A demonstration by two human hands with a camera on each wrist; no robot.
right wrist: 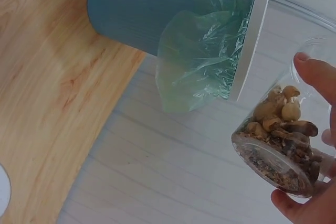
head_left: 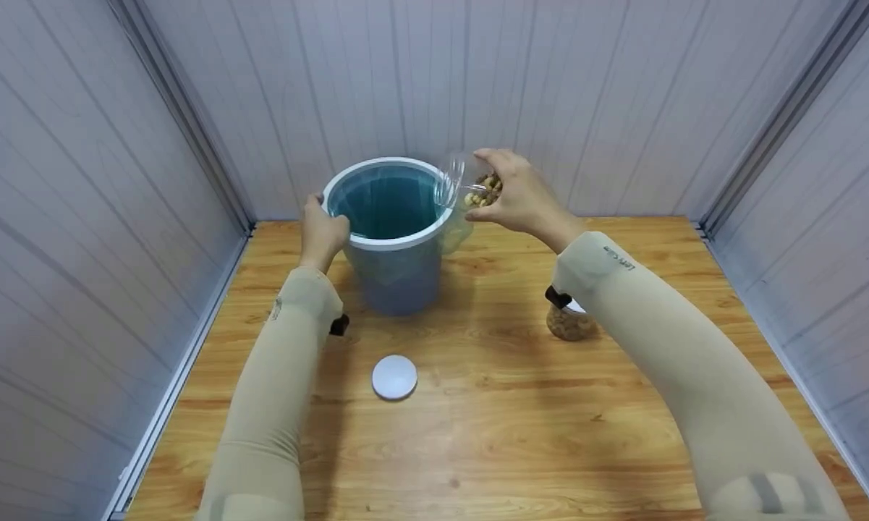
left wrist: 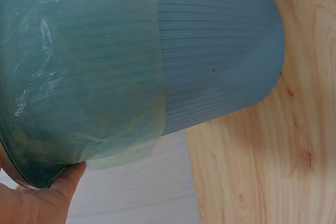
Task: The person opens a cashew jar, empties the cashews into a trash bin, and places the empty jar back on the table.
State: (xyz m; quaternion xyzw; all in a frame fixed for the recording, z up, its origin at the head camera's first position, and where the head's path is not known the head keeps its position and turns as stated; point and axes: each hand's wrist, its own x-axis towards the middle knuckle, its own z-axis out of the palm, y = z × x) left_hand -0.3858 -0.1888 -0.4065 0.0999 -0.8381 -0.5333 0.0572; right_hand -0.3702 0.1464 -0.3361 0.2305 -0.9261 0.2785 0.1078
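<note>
Here, right hand: the right hand (head_left: 515,197) gripped a clear jar (head_left: 469,187), fingers and thumb curled round it, holding it tipped on its side with its open mouth just at the rim of the bin.
Jar contents: brown nuts (right wrist: 281,121) and crumbs lay gathered against the jar's base, close to the palm.
Left hand: the left hand (head_left: 323,230) held the near-left rim of the blue bin (head_left: 394,239), fingers wrapped over the edge; in the left wrist view only a thumb (left wrist: 58,190) showed, pressed to the rim beneath the liner.
Hands to each other: well apart, one at each side of the bin's mouth.
Bin: it stood upright on the wooden table (head_left: 521,427), near the back wall, between the two hands.
Liner: a thin green plastic bag (right wrist: 202,56) lined the bin, folded over the white rim and hanging loose down the outside.
Lid: a round white lid (head_left: 394,377) lay flat on the table, nearer the person than the bin, between the two forearms.
Second jar: another jar of brown bits (head_left: 570,322) stood on the table under the right forearm, partly hidden by the sleeve.
Surround: pale panelled walls (head_left: 79,217) closed in the table on three sides.
</note>
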